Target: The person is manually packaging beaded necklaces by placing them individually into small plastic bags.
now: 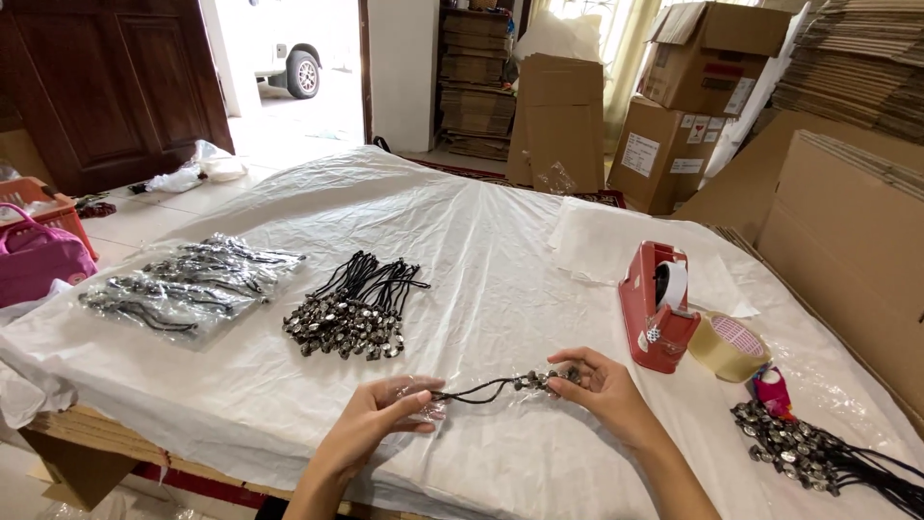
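From the head view, both hands are low at the near edge of the bench (500,250), which is draped in crinkled white plastic sheeting; the left hand (385,414) pinches the black cord end of a beaded cord bracelet (505,385) inside a thin clear sleeve (423,397), fingers closed on it; the right hand (602,385) cups the metallic bead end, fingers curled round the beads; the cord runs slack between them, just above the sheet; beyond lies a loose heap of cords (356,308) with shiny faceted beads, and left of it glossy bagged bundles (188,284); right, a red tape dispenser (657,308) touches a tan tape roll (727,347); another bead pile (818,457) crowds the right corner; open sheet lies between heap and dispenser; cardboard boxes (847,231) hem the right edge.
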